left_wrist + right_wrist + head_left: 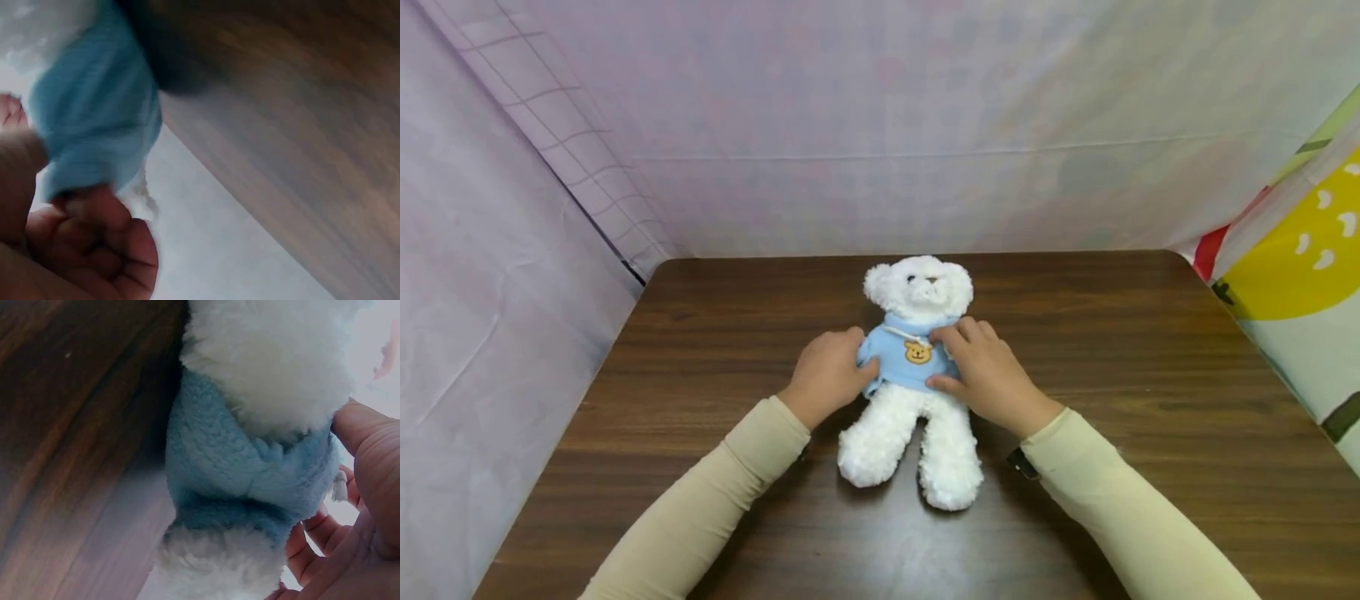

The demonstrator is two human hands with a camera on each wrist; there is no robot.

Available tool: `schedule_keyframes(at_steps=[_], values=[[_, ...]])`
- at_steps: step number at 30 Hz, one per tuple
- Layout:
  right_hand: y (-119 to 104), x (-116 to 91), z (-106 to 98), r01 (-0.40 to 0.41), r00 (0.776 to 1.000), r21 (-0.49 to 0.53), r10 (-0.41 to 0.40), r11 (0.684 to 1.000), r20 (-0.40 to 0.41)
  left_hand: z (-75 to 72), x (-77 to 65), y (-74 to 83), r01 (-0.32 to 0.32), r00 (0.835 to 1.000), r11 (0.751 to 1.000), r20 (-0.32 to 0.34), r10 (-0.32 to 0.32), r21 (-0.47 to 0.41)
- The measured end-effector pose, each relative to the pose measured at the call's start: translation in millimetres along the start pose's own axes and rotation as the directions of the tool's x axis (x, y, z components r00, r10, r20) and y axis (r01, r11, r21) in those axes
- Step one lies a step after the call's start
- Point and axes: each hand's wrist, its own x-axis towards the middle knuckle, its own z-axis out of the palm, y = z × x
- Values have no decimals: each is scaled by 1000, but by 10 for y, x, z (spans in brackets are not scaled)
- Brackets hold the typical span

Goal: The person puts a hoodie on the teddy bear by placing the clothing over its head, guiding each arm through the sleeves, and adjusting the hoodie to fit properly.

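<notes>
A white fluffy teddy bear (950, 450) lies on its back on the brown table, its head toward the far edge. It wears a light blue sweater (895, 362) with a bear-face patch and a white drawstring. My left hand (829, 371) grips the sleeve on the bear's left-of-view side; in the left wrist view the curled fingers (134, 253) hold the blue cuff. On the opposite side my right hand (992, 375) holds the sweater at the chest and side, thumb low near the hem. The right wrist view shows the right thumb (369, 434) against the blue cloth.
The dark wood-grain table (715, 333) extends around the bear on all sides. Pale fabric curtains (850, 100) hang behind and at the left. At the right a printed cloth (1300, 250) with a yellow shape borders the table.
</notes>
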Motion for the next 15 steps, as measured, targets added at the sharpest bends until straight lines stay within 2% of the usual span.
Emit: schedule_keyframes(at_steps=[4,8,11,13,15], values=[[-10,9,13,-5,1000,3,5,1000,0,26,-20,-12,-77,996,997,-39,78,24],[-2,4,6,-27,999,11,27,1000,22,-65,-34,-53,-82,996,994,16,83,-71],[15,-5,-8,-42,999,10,41,999,35,-159,-43,-96,-100,992,981,59,111,-169],[25,-9,-14,-44,998,10,44,999,34,-197,-46,-122,-139,988,971,47,150,-194],[28,-12,-18,-47,998,12,47,999,33,-204,-47,-140,-176,983,968,14,181,-181]])
